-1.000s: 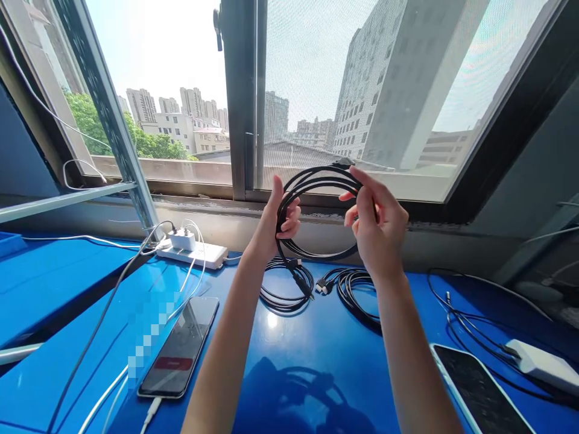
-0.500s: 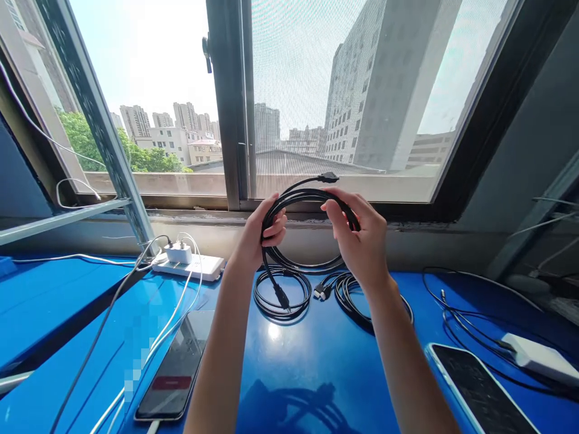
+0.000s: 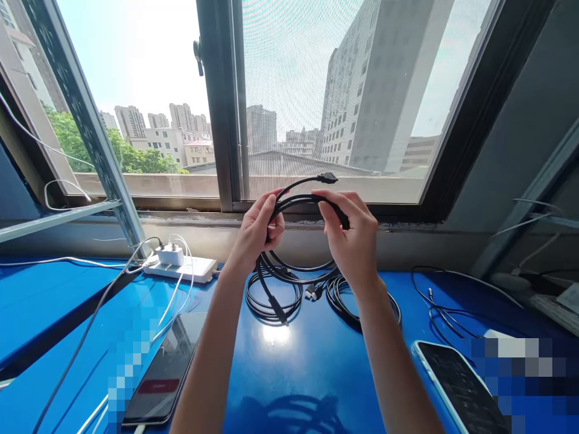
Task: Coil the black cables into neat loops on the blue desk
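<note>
Between my two hands a coiled black cable [image 3: 294, 201] is held up above the blue table. My left hand [image 3: 261, 226] is closed around the left side of the loops. The right side is pinched between the thumb and fingers of my right hand [image 3: 350, 226]. One end, with a flat black connector [image 3: 327, 178], sticks out over the top of the coil. The other end, a black plug [image 3: 277, 310], dangles below my left hand. Beneath lie two more black cable coils, one at left [image 3: 253, 307] and one at right [image 3: 337, 304], whose metal-tipped connectors [image 3: 313, 292] point left.
A phone [image 3: 163, 374] lies at left, near a white power strip [image 3: 199, 269] with a charger and cables. Another phone [image 3: 456, 386] lies at right beside loose black cables [image 3: 446, 313]. A metal frame post [image 3: 93, 120] stands at left before the window.
The lower loops of the held coil hang lower and looser, and the dangling plug has dropped. My left-hand fingers have shifted on the cable. The whole view has moved slightly.
</note>
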Tool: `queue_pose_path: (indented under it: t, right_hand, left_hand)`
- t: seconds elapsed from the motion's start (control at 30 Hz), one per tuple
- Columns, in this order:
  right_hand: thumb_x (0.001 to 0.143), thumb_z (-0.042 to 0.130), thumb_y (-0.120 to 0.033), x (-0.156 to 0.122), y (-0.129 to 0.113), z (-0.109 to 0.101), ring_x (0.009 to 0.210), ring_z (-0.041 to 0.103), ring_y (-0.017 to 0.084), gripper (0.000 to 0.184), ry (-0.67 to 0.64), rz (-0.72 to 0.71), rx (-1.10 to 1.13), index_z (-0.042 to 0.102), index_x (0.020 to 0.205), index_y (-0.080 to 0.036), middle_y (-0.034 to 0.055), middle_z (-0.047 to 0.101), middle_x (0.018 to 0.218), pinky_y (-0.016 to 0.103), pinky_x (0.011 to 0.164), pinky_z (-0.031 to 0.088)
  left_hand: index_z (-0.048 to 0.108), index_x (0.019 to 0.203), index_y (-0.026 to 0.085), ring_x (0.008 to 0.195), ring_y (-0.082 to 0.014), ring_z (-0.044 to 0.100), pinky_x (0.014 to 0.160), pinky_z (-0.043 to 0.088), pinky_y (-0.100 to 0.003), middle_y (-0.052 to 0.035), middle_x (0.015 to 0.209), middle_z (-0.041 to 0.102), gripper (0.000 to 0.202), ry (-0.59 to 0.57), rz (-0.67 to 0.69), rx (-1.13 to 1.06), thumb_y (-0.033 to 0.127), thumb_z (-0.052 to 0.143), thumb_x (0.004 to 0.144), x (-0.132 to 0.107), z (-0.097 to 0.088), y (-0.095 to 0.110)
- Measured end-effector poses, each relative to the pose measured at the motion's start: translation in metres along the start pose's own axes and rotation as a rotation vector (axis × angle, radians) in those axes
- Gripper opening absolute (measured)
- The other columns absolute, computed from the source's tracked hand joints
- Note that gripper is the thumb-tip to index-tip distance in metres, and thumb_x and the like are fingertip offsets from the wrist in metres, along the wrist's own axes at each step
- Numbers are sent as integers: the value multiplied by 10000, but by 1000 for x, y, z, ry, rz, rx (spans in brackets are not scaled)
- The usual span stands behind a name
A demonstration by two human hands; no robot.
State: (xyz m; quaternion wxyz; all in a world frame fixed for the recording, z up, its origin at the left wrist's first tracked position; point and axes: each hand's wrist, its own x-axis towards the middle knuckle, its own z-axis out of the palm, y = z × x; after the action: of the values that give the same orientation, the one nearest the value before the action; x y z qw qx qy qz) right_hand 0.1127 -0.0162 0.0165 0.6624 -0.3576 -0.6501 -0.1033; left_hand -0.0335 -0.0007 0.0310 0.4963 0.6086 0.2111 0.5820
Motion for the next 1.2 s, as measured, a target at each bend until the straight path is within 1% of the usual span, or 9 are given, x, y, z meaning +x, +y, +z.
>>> queue_pose_path:
  t: [0.13, 0.23, 0.4, 0.57, 0.67, 0.83, 0.97, 1.1, 1.2]
  right_hand:
    - [857, 567, -432, 1, 4, 3, 843, 603, 163, 216, 224, -81, -91, 690, 907, -262, 42, 611, 909, 271, 638, 514]
    - [810, 593, -511, 1, 8, 4, 840, 595, 165, 318, 310, -10, -93, 696, 916, -229, 66, 590, 965, 282, 635, 531]
    - [815, 536, -576, -3, 12, 9, 910, 603, 182, 419, 185, 157, -51, 698, 944, -211, 71, 594, 995, 347, 736, 558]
    - [830, 556, -514, -5, 10, 9, 1085, 585, 255, 418, 120, 176, -107, 684, 1073, -200, 131, 599, 1135, 444, 877, 516]
    - [856, 538, -468, -4, 8, 4, 1043, 624, 236, 397, 120, 151, -111, 681, 1080, -174, 123, 667, 1076, 411, 891, 512]
    - [817, 579, -495, 2, -2, -6, 767, 665, 184, 351, 218, 142, -149, 705, 901, -177, 54, 713, 813, 329, 738, 529]
    - [768, 608, -528, 7, -15, -14, 563, 557, 135, 377, 256, 176, -170, 653, 635, -178, -1, 611, 563, 276, 565, 445]
    - [601, 730, -523, 14, -25, -35, 463, 454, 92, 382, 243, 310, -151, 608, 505, -174, -37, 493, 425, 247, 464, 336]
    - [473, 762, -604, 15, -25, -60, 408, 411, 76, 457, 153, 398, -78, 582, 442, -184, -31, 481, 400, 234, 404, 287]
  left_hand:
    - [611, 866, 200, 350, -37, 222, 326, 147, -171, 99, 448, 319, 304, -59, 83, 80, 482, 657, 762, -3, 8, -3]
    - [575, 688, 187, 365, -34, 254, 333, 195, -183, 88, 457, 334, 306, -52, 204, 131, 451, 729, 702, -5, 13, -3]
    - [596, 648, 174, 393, -52, 303, 359, 228, -205, 69, 456, 373, 294, 27, 395, 281, 436, 670, 760, -5, 12, -4]
    - [619, 614, 171, 413, -61, 302, 380, 240, -214, 70, 451, 340, 310, 129, 497, 348, 432, 633, 781, -4, 12, -6]
    - [667, 682, 174, 423, -64, 313, 387, 252, -212, 72, 461, 327, 250, 134, 538, 355, 412, 655, 757, -7, 16, -4]
    - [632, 607, 182, 415, -60, 328, 376, 261, -203, 64, 457, 329, 245, 183, 595, 273, 375, 661, 755, -16, 25, 3]
    - [663, 747, 207, 440, -67, 416, 382, 304, -193, 57, 499, 410, 187, 246, 600, 194, 392, 668, 765, -16, 29, 2]
    - [627, 887, 241, 392, -46, 404, 363, 317, -176, 72, 518, 444, 193, 165, 484, 106, 407, 657, 794, -13, 31, -6]
    - [574, 984, 259, 404, -52, 445, 370, 335, -166, 80, 526, 457, 251, 85, 391, 52, 408, 657, 800, -14, 37, -9]
